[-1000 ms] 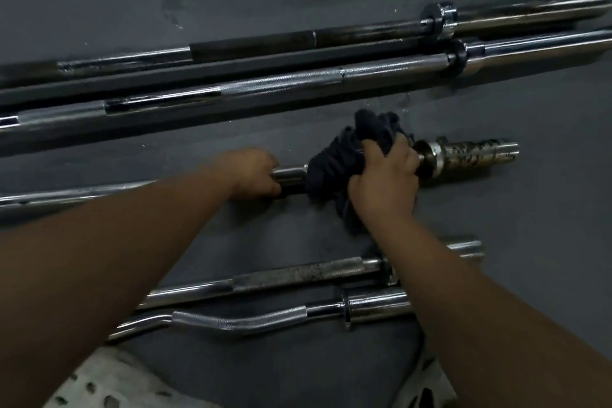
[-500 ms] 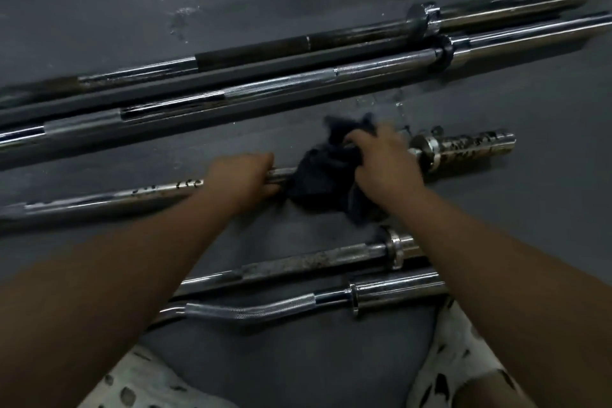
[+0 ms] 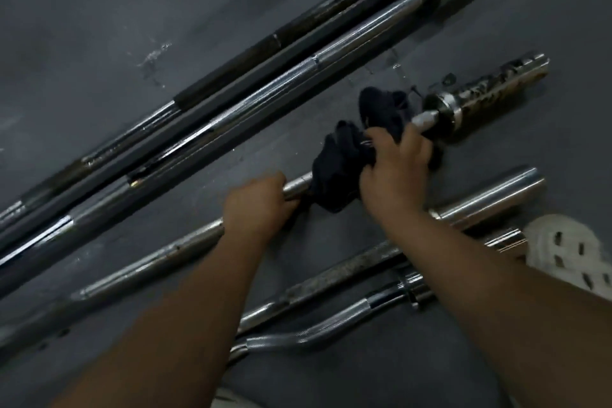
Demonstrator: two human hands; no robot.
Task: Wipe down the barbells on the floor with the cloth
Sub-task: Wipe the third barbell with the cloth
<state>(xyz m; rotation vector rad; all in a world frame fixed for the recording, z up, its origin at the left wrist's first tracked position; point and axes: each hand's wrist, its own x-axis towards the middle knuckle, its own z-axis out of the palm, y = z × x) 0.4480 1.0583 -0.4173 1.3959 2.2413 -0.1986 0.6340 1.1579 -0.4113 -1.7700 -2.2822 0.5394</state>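
Two long barbells [image 3: 265, 91] are lying side by side on the dark floor [image 3: 99, 26], running diagonally from lower left to upper right. Nearer the person, a shorter barbell [image 3: 149, 261] is lying roughly parallel to them. The left hand [image 3: 256, 205] is gripping its shaft, fingers curled round the metal. Just to the right, a dark cloth [image 3: 337, 169] is bunching around the same shaft, and the right hand [image 3: 394, 172] is clutching it, fingers wrapped over cloth and bar. Beyond that hand, the barbell's spotted end sleeve [image 3: 490, 93] is sticking out bare. Under the arms, a straight bar [image 3: 337, 278] and a curved bar [image 3: 314, 331] are resting close together. Patterned white fabric [image 3: 569, 255] is showing at the right edge.
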